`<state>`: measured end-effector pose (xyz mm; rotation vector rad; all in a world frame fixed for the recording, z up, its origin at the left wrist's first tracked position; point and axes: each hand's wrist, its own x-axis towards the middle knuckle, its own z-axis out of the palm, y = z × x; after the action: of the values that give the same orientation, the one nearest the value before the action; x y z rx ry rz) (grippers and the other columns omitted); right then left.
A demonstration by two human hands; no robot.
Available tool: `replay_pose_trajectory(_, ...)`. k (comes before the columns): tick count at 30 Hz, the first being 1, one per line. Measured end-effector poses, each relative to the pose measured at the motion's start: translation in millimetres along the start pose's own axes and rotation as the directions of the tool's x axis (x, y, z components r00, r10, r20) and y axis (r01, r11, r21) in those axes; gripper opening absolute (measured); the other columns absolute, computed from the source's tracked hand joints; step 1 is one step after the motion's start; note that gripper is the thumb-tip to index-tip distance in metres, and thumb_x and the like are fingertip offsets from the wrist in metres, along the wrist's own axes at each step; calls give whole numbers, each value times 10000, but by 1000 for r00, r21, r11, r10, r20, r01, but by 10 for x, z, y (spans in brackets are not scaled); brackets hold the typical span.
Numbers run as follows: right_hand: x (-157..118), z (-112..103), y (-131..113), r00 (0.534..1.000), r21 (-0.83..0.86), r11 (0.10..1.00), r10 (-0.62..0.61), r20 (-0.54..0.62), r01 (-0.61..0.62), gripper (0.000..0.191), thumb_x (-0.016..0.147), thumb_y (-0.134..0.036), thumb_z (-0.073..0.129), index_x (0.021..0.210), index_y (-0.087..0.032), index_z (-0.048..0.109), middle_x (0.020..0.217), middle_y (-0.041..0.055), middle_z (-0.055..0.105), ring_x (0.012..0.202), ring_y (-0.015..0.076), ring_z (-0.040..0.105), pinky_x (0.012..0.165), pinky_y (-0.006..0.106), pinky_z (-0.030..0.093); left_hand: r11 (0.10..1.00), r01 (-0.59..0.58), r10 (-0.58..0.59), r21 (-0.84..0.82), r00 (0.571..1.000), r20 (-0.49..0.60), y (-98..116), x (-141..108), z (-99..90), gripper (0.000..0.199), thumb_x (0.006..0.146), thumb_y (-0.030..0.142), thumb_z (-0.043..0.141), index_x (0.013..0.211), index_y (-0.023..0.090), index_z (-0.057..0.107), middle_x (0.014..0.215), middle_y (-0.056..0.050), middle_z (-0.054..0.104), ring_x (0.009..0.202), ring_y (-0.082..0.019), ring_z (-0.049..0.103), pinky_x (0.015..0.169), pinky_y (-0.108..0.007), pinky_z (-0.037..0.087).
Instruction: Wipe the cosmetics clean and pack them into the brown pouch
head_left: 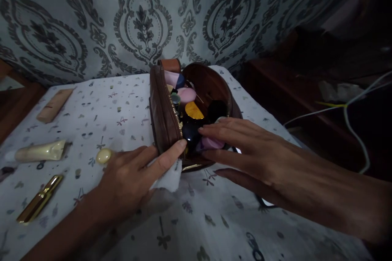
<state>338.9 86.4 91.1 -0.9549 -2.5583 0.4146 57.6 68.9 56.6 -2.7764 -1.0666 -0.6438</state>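
A brown zippered toiletry bag [165,118] stands unzipped on the patterned cloth, packed with cosmetics. Inside are a pink rounded item [186,95], a shiny yellow-gold lid [194,110], a glossy dark rounded item [191,135] and a purple-pink item [212,142]. My left hand [128,173] is at the bag's near left corner, with a white cloth or wipe [169,176] held beneath its fingers and the index finger stretched along the zipper edge. Over the bag's near right side reaches my right hand [245,142], fingers extended and apart, fingertips at the dark and purple-pink items.
On the left lie a tan tube [55,105], a pale cream tube [41,151], a gold-capped cosmetic tube [40,199] and a small round cream-coloured item [104,155]. A phone-like object [267,202] is partly under my right hand. White cables [355,108] hang at right; a patterned curtain [143,20] is behind.
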Motion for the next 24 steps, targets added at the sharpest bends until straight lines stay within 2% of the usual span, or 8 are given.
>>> replay_pose_trajectory(4, -39, 82, 33, 998, -80, 995, -57, -38, 53, 256, 970, -253, 552, 1176, -313, 694, 1347, 53, 645, 1269, 278, 594, 1032, 504, 536, 999, -41, 41, 3, 999, -19, 108, -133, -12, 535, 1062, 307, 246, 1582, 185, 233, 780, -8, 638, 625, -138, 623, 566, -228, 498)
replay_pose_trajectory(7, -49, 145, 81, 984, -147, 985, -113, -140, 92, 297, 992, -274, 530, 1255, -321, 660, 1377, 60, 633, 1255, 248, 617, 979, 440, 577, 999, -9, 11, -36, 999, 48, 155, -359, -14, 555, 1013, 181, 277, 1561, 133, 205, 913, -64, 713, 737, -155, 689, 633, -240, 562)
replay_pose_trajectory(9, -46, 174, 86, 970, -173, 978, -148, -195, 114, 363, 980, -280, 575, 1329, -370, 618, 1381, 45, 640, 1227, 215, 639, 958, 392, 580, 996, 65, -60, -60, 994, 88, 151, -554, -13, 567, 965, 146, 315, 1527, 124, 241, 1036, -121, 727, 862, -187, 719, 677, -268, 592)
replay_pose_trajectory(12, -56, 212, -18, 951, -155, 985, -120, -285, 78, 481, 971, -240, 594, 1423, -395, 535, 1455, 55, 585, 1260, 220, 624, 1029, 416, 546, 971, 231, -223, -56, 966, 128, 96, -855, -36, 599, 865, 74, 372, 1457, 160, 345, 1163, -148, 705, 1010, -225, 715, 745, -330, 616)
replay_pose_trajectory(15, -102, 307, -232, 924, -65, 998, -27, -382, 2, 404, 954, -249, 610, 1330, -397, 602, 1408, 40, 612, 1290, 276, 603, 1103, 506, 498, 918, 392, -378, -59, 910, 168, 13, -1122, -107, 641, 789, 23, 417, 1407, 194, 423, 1234, -125, 690, 1090, -226, 699, 852, -368, 612)
replay_pose_trajectory(17, -130, 419, -386, 909, -6, 1000, -15, -415, 14, 336, 930, -234, 628, 1231, -383, 650, 1292, 35, 679, 1224, 285, 646, 1095, 521, 506, 881, 468, -448, -78, 874, 186, -35, -1282, -164, 626, 795, 31, 451, 1398, 200, 447, 1274, -118, 684, 1114, -227, 697, 890, -367, 604)
replay_pose_trajectory(21, -98, 711, -675, 947, 149, 984, -48, -317, 100, 361, 894, -109, 610, 1139, -370, 659, 1027, 33, 765, 967, 237, 741, 861, 375, 630, 815, 577, -564, -61, 813, 146, -81, -1556, -249, 526, 871, 85, 477, 1382, 210, 476, 1279, -104, 690, 1035, -209, 723, 847, -336, 602)
replay_pose_trajectory(24, 2, 924, -864, 985, 326, 942, -21, -169, 76, 237, 913, -147, 579, 1007, -326, 701, 904, 63, 767, 817, 245, 750, 681, 365, 624, 789, 613, -614, 44, 786, 68, -109, -1696, -327, 439, 907, 112, 480, 1333, 212, 517, 1199, -89, 713, 1012, -213, 712, 832, -339, 586)
